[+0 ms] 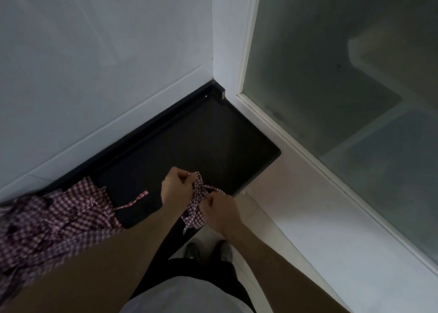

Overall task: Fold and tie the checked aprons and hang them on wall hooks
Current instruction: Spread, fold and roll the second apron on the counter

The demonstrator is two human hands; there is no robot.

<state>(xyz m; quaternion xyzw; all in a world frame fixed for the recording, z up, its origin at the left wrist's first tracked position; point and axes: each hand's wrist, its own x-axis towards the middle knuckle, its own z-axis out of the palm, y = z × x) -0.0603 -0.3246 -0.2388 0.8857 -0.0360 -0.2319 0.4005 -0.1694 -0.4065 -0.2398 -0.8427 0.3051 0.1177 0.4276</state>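
Observation:
A small bundled red-and-white checked apron (195,214) hangs between my two hands over the front edge of a black counter (189,146). My left hand (176,187) grips its upper part and strap. My right hand (221,212) grips the cloth just right of it, fingers curled. A heap of more checked aprons (57,220) lies on the counter at the left, with one strap (132,201) trailing right across the black surface. No wall hooks are in view.
A white tiled wall (94,63) rises behind the counter. A frosted glass door in a white frame (331,99) stands to the right. Below are pale floor tiles (308,218) and my dark shoes (208,251).

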